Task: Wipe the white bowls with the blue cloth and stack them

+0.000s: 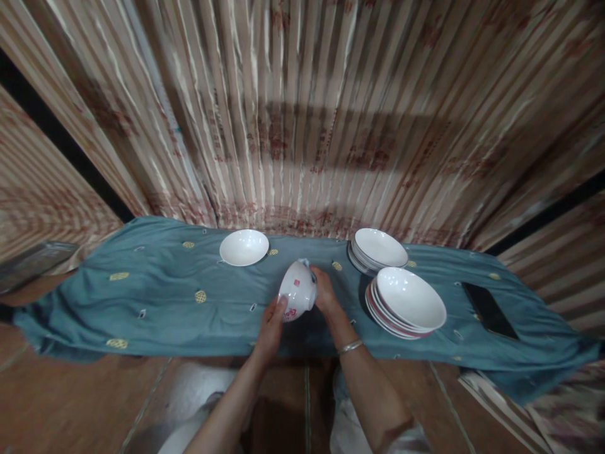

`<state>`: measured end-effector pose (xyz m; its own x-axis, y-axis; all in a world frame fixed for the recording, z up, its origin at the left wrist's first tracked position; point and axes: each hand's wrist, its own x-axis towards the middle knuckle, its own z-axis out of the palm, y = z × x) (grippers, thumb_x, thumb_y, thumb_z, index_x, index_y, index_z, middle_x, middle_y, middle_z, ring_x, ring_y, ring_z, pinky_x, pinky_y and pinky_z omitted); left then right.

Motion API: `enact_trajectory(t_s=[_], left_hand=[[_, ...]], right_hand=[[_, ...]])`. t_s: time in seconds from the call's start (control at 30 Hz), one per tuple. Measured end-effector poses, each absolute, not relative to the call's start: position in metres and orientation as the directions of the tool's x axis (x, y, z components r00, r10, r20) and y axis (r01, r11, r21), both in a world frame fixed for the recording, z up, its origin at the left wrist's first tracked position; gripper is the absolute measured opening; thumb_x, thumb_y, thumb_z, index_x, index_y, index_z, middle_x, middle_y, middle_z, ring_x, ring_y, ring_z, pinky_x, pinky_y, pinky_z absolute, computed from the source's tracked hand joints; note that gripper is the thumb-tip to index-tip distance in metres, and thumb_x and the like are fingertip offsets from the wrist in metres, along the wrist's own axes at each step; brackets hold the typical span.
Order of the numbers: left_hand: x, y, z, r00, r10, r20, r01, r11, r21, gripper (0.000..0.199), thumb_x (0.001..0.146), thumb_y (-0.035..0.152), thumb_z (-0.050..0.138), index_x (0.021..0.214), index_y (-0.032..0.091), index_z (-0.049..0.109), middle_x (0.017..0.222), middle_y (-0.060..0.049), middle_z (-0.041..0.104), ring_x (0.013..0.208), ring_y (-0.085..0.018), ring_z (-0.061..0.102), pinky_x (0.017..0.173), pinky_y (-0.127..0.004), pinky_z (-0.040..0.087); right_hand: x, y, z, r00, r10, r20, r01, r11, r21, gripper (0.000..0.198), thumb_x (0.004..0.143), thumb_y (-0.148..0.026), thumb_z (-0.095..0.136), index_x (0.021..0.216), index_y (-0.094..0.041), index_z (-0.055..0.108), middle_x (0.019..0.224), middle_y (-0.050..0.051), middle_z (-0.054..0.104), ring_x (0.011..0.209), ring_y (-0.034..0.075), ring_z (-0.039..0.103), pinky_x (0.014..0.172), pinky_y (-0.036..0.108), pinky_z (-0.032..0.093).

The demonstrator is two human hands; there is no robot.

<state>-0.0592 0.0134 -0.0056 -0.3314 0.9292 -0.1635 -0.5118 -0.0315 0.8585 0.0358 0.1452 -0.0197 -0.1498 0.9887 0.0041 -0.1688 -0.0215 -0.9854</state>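
Both my hands hold a white bowl (297,292) with red marks on its outside, tilted on its side above the cloth-covered table. My left hand (273,325) grips its lower left edge, thumb against the outer wall. On the other side, my right hand (323,290) closes around the bowl near its foot; part of its fingers is hidden behind it. A small pale bluish patch shows at the bowl's top edge, too unclear to name. Behind and left of the hands, a shallow white dish (244,248) lies by itself.
To the right stand a stack of white bowls with red bands (406,302) and, behind it, a stack of dark-rimmed white dishes (378,250). A black phone (489,309) lies at the right. A teal patterned cloth (165,296) covers the table; a striped curtain (302,126) hangs behind.
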Motion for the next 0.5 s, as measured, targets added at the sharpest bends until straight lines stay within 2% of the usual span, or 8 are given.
enact_trajectory(t_s=[0.23, 0.37, 0.5], left_hand=[[-0.066, 0.013, 0.004, -0.297, 0.938, -0.178, -0.398, 0.048, 0.916, 0.047, 0.068, 0.059, 0.067, 0.080, 0.013, 0.073, 0.078, -0.013, 0.073, 0.091, -0.030, 0.065, 0.081, -0.038, 0.050], [-0.071, 0.014, 0.012, -0.321, 0.944, -0.082, -0.351, -0.038, 0.936, 0.034, 0.067, 0.046, 0.074, 0.085, 0.017, 0.073, 0.082, -0.007, 0.073, 0.084, -0.024, 0.065, 0.078, -0.032, 0.049], [-0.074, 0.016, 0.015, -0.355, 0.934, -0.043, -0.371, -0.098, 0.923, 0.032, 0.063, 0.033, 0.077, 0.092, 0.020, 0.071, 0.084, -0.003, 0.073, 0.079, -0.019, 0.064, 0.075, -0.028, 0.047]], right_hand=[[0.036, 0.141, -0.003, -0.103, 0.990, 0.096, -0.154, 0.080, -0.985, 0.025, 0.075, -0.044, 0.054, 0.076, -0.021, 0.065, 0.078, 0.001, 0.068, 0.081, 0.020, 0.059, 0.072, 0.030, 0.047], [0.041, 0.139, 0.002, -0.083, 0.991, 0.102, -0.182, 0.085, -0.980, 0.026, 0.075, -0.043, 0.054, 0.080, -0.021, 0.066, 0.070, 0.000, 0.064, 0.068, 0.017, 0.055, 0.064, 0.027, 0.044], [0.045, 0.135, 0.009, -0.120, 0.984, 0.133, -0.134, 0.117, -0.984, 0.031, 0.077, -0.042, 0.054, 0.089, -0.019, 0.070, 0.068, -0.001, 0.063, 0.058, 0.013, 0.050, 0.056, 0.025, 0.040]])
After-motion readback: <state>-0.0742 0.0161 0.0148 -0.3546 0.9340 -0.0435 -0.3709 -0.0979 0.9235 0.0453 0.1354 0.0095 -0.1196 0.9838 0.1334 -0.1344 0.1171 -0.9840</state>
